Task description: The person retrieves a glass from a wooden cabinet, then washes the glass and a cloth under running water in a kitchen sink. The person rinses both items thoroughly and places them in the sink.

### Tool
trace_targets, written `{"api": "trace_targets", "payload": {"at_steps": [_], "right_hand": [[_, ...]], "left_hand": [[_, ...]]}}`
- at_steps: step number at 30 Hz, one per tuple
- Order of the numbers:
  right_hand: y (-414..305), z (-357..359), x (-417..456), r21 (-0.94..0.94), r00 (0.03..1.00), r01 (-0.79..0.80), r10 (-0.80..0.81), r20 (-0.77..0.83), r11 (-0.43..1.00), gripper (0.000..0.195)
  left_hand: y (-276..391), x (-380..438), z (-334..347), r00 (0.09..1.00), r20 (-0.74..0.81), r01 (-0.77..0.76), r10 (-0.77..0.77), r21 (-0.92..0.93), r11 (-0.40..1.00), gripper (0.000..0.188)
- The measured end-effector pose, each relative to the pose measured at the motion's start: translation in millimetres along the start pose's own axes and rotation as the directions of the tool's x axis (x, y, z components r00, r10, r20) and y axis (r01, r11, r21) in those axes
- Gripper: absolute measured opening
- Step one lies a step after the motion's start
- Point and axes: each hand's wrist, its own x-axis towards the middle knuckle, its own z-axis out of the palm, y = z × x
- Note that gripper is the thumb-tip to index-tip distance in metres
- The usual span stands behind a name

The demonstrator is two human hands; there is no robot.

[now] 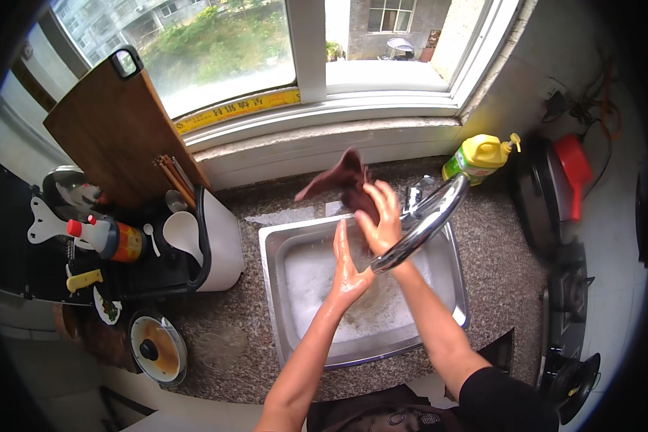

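A dark reddish-brown cloth [332,182], blurred by motion, spreads from my right hand [382,218] over the back rim of the stainless steel sink [272,281]. The fingers of that hand are against the cloth; how firmly they hold it is hidden. My left hand [348,275] is wet and empty, its fingers stretched upward over the basin, close to the right wrist. Foamy water [308,291] lies in the sink. The curved chrome faucet spout [426,221] arches over my right wrist, and its base [414,194] stands behind the sink.
A yellow pump bottle [478,156] stands at the back right, near a red dipper [572,167]. At left are a wooden cutting board [119,129], a white utensil rack [221,245], a sauce bottle [124,241] and a lidded pot [158,348]. The window [221,54] is behind the counter.
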Motion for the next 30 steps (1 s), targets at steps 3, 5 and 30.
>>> {"api": "trace_targets", "payload": {"at_steps": [3,5,30], "right_hand": [[76,22,25,-0.592,1.0,0.015,-0.017,0.003,0.806,0.047],[110,60,19,-0.694,0.996,-0.034,-0.033,-0.083,0.719,0.037],[-104,215,-131,-0.552,0.869,0.463,-0.232,0.436,0.693,0.017]], "left_hand": [[9,-44,-22,0.97,0.061,0.242,-0.235,-0.282,0.928,0.102],[-8,-110,-49,0.947,0.077,0.321,-0.312,-0.267,0.909,0.085],[-7,-216,-192,0.695,-0.718,0.207,0.039,0.252,0.945,0.129]]}}
